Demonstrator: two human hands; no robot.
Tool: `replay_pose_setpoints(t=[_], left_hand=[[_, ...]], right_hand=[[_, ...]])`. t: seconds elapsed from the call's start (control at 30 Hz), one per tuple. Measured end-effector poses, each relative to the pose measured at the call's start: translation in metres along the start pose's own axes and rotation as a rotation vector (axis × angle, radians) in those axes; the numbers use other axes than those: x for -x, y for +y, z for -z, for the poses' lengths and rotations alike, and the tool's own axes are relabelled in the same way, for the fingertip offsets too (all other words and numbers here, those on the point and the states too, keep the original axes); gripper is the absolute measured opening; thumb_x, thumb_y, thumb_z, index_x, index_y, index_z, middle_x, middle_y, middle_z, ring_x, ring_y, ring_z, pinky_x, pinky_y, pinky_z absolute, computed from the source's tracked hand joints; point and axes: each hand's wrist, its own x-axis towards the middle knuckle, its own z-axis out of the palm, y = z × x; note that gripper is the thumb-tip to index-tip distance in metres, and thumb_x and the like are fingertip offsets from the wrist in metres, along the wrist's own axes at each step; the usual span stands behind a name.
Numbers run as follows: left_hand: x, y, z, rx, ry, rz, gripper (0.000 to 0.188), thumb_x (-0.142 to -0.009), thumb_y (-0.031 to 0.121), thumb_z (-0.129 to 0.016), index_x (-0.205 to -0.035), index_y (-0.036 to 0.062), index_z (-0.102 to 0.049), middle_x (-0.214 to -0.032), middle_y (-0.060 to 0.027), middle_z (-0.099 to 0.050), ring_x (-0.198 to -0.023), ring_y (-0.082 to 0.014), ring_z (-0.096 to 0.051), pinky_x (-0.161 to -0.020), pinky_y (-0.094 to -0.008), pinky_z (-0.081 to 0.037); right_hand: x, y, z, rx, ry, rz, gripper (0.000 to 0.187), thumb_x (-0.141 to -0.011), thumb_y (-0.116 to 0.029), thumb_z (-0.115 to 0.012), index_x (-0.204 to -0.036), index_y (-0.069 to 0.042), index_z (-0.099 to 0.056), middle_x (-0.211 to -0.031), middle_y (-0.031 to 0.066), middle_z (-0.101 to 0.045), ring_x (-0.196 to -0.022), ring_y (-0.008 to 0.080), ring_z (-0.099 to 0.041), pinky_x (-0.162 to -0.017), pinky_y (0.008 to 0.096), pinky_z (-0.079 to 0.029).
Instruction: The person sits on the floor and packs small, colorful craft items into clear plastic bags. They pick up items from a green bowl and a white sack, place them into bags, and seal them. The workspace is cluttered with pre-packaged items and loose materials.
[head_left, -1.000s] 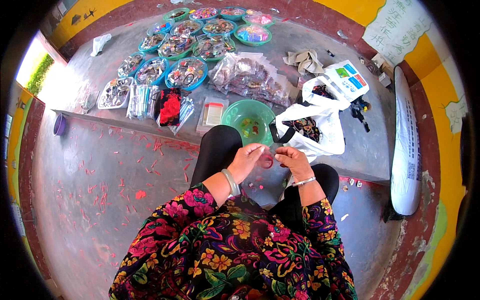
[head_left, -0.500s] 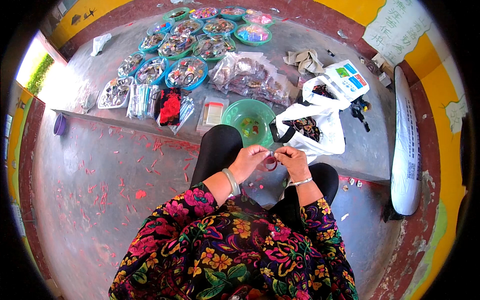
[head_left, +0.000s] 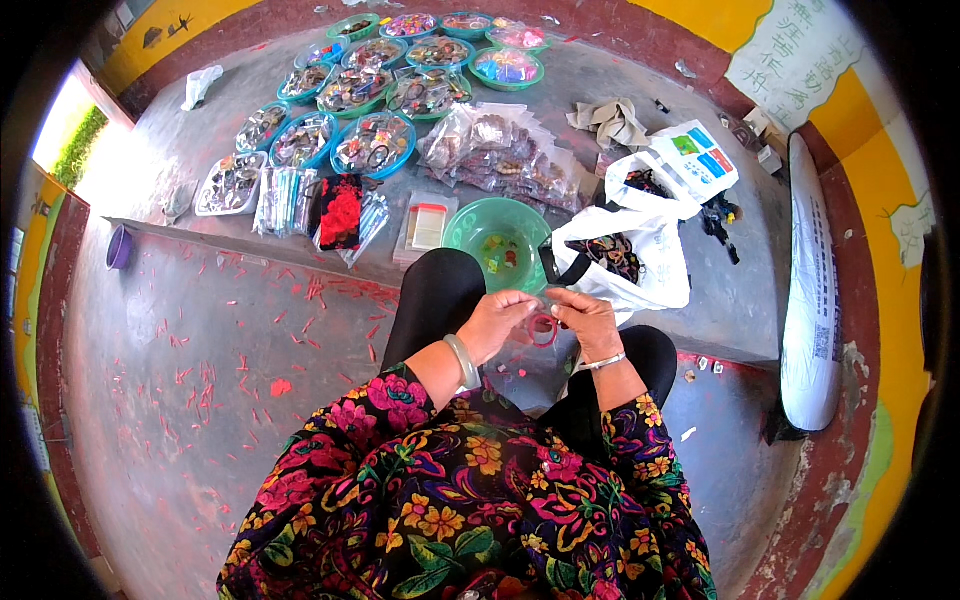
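Observation:
My left hand (head_left: 500,318) is closed in a pinch at the upper edge of what looks like a small clear plastic bag. Just between my two hands hangs a red loop, like a bracelet (head_left: 543,342), seemingly inside or behind that plastic. My right hand (head_left: 587,322) is closed beside it, thumb and forefinger pinched near the top of the loop; whether they grip the loop or the plastic is too small to tell. Beyond my hands sits a green basin (head_left: 465,240) with a few small colourful pieces in it.
Right of the basin, a white bag (head_left: 668,285) holds dark bands. Clear packets (head_left: 500,150) lie piled behind it. Several bowls of packaged goods, such as a blue one (head_left: 375,172), fill the raised step. A purple bowl (head_left: 119,250) stands at the left; red scraps litter the floor.
My right fingertips have lifted slightly and drawn a little apart from the left ones. The red loop now hangs slightly lower and looks paler.

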Motion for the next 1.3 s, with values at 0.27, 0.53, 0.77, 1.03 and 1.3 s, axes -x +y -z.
replay_pose_setpoints(t=[0.27, 0.53, 0.77, 1.03, 1.3], left_hand=[[0.002, 0.006, -0.002, -0.053, -0.024, 0.041, 0.019, -0.088, 0.014, -0.052, -0.101, 0.0015, -0.058, -0.087, -0.0043, -0.062, -0.074, -0.0104, -0.061, -0.052, -0.0224, -0.049], [0.002, 0.007, 0.001, 0.048, -0.062, 0.046, 0.020, -0.088, 0.010, -0.049, -0.103, -0.0005, -0.056, -0.090, -0.0077, -0.062, -0.077, -0.0134, -0.062, -0.056, -0.0234, -0.049], [0.006, 0.020, 0.001, 0.192, -0.092, 0.130, 0.021, -0.088, 0.015, -0.049, -0.101, 0.0002, -0.055, -0.093, -0.0107, -0.061, -0.078, -0.0175, -0.062, -0.058, -0.0230, -0.045], [0.003, 0.012, -0.001, 0.050, 0.002, 0.176, 0.017, -0.087, 0.020, -0.055, -0.093, 0.0035, -0.057, -0.078, -0.0057, -0.061, -0.060, -0.0080, -0.056, -0.038, -0.0183, -0.041], [-0.002, 0.002, 0.005, -0.092, 0.118, -0.036, 0.016, -0.086, 0.019, -0.057, -0.081, 0.0034, -0.059, -0.067, -0.0005, -0.058, -0.049, -0.0056, -0.050, -0.038, -0.0198, -0.038]], right_hand=[[0.002, -0.005, 0.001, -0.002, -0.077, -0.018, 0.019, -0.076, -0.002, -0.062, -0.094, -0.001, -0.066, -0.077, 0.0016, -0.063, -0.064, 0.0062, -0.054, -0.058, 0.0193, -0.042], [0.003, -0.006, 0.001, -0.036, -0.066, 0.004, 0.015, -0.075, 0.000, -0.060, -0.088, -0.001, -0.067, -0.074, 0.0030, -0.064, -0.063, 0.0072, -0.054, -0.058, 0.0200, -0.042], [0.005, -0.011, 0.000, -0.057, -0.056, -0.005, 0.015, -0.074, 0.002, -0.058, -0.086, -0.001, -0.067, -0.075, 0.0030, -0.064, -0.063, 0.0073, -0.053, -0.058, 0.0198, -0.041], [0.003, -0.002, 0.001, 0.039, -0.043, 0.034, 0.016, -0.077, 0.001, -0.056, -0.089, -0.002, -0.067, -0.075, 0.0026, -0.063, -0.065, 0.0075, -0.055, -0.060, 0.0198, -0.043], [0.003, -0.013, 0.002, -0.095, -0.020, -0.038, 0.019, -0.083, -0.013, -0.057, -0.100, -0.005, -0.062, -0.079, -0.0009, -0.060, -0.069, 0.0057, -0.053, -0.061, 0.0193, -0.041]])
